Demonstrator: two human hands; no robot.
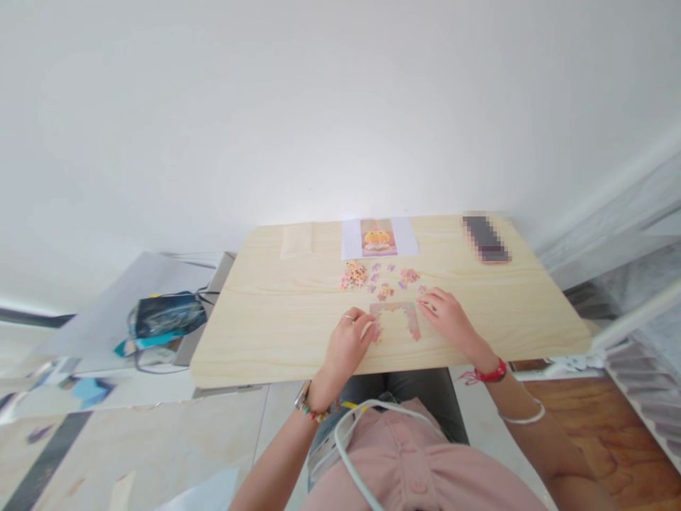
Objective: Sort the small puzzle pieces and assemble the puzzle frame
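A partly joined jigsaw puzzle (pixel 394 306) lies near the table's front edge, its pieces forming a top strip and two sides around bare wood. My left hand (pixel 351 339) is at its left side, thumb and fingers bent together on the edge pieces. At the upper right corner is my right hand (pixel 447 318), its thumb and fingertips pinched; whatever is between them is too small to make out. Behind the puzzle lie a heap of loose puzzle pieces (pixel 353 275), a joined cluster of pieces (pixel 408 277) and several scattered ones.
A printed sheet with a pumpkin picture (pixel 379 237) lies at the table's back, against the wall. Left of it is a pale, flat packet (pixel 296 240). A blurred phone (pixel 486 238) rests at the back right. A dark bag (pixel 169 315) sits beyond the table's left edge.
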